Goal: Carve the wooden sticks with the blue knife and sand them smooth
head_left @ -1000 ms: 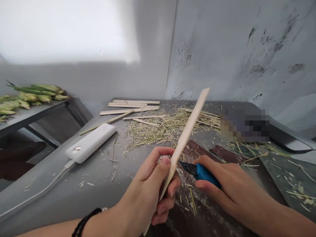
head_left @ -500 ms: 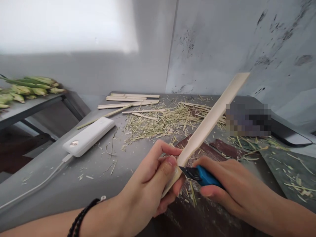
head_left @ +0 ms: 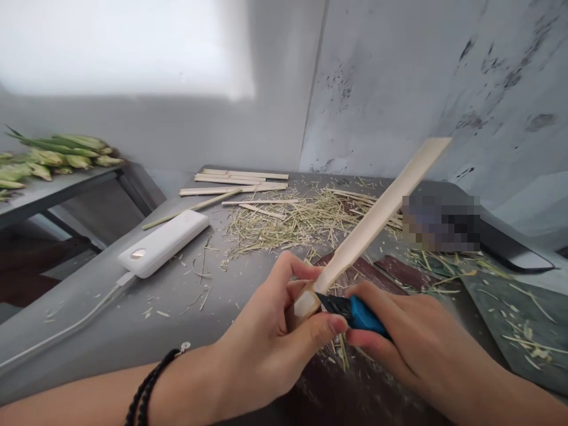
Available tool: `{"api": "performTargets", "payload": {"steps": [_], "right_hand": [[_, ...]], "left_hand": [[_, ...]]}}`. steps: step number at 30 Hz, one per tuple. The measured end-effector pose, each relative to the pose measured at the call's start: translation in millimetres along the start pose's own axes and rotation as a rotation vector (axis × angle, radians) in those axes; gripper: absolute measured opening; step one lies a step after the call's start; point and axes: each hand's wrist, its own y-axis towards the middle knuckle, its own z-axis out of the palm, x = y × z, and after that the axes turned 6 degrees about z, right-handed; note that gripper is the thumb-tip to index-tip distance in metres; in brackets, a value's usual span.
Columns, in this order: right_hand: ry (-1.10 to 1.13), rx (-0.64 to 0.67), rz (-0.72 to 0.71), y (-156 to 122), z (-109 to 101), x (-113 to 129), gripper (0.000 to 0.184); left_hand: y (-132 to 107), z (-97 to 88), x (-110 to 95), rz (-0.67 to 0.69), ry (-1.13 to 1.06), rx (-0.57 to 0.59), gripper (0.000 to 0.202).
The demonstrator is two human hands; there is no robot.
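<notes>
A pale split bamboo strip (head_left: 377,222) slants up and to the right, its lower end wrapped in the fingers of my left hand (head_left: 275,331). My right hand (head_left: 417,337) grips a blue-handled utility knife (head_left: 366,316). The dark blade meets the strip just above the left hand's grip, and the left thumb reaches toward the knife beneath the blade. Part of the strip's near end is covered by my fingers.
Shavings (head_left: 288,222) lie heaped across the grey table (head_left: 177,319), with more bamboo strips (head_left: 239,176) behind. A white power bank (head_left: 166,242) with a cable sits left. Green cobs or shoots (head_left: 66,154) rest on a side table. A dark phone-like device (head_left: 519,248) lies right.
My left thumb has moved right, off the strip toward the knife. The strip's upper end has dipped slightly. Both hands keep their grip, and the view has shifted a little.
</notes>
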Motion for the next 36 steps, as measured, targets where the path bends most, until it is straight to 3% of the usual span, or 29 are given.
{"api": "performTargets", "payload": {"steps": [8, 19, 30, 36], "right_hand": [[-0.227, -0.189, -0.021, 3.9, 2.7, 7.9, 0.036], [-0.424, -0.303, -0.031, 10.1, 1.4, 13.2, 0.038], [-0.537, -0.299, -0.023, 12.5, 7.8, 10.9, 0.043], [-0.553, -0.298, -0.055, 15.9, 3.4, 6.9, 0.044]], "left_hand": [[-2.6, 9.1, 5.8, -0.006, -0.051, -0.126, 0.022], [-4.6, 19.9, 3.0, -0.105, -0.102, -0.227, 0.038], [-0.4, 22.8, 12.0, -0.152, -0.117, -0.267, 0.044], [1.7, 23.9, 5.7, -0.281, -0.132, -0.302, 0.044]]}}
